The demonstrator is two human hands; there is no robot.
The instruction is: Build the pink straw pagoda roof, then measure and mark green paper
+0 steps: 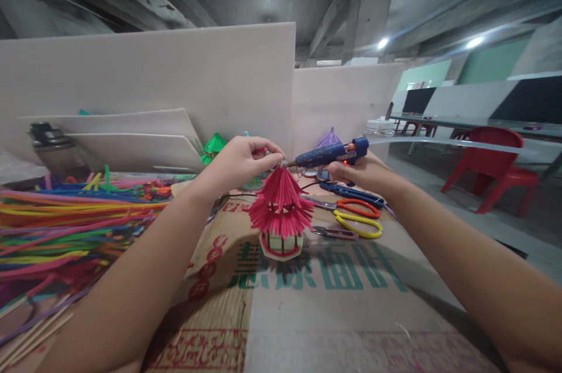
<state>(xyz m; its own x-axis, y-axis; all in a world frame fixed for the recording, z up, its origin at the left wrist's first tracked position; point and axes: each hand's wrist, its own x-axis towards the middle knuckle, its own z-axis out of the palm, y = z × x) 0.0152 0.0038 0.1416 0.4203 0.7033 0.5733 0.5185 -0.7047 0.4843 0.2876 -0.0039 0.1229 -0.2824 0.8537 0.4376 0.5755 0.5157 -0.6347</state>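
I am watching the right hand (364, 174), whose grip is clamping around a blue hot glue gun (327, 154), with the nozzle (291, 164) pointing just beside the peak of a red model pagoda (281, 200). This pagoda is standing upright on the printed cardboard (325, 317), while the left hand (246, 162) is holding thumb and forefinger together at the peak, though what they are pinching I cannot tell. Scissors (337, 207) are lying on its right, colourful pipe cleaners (79, 218) on the left.
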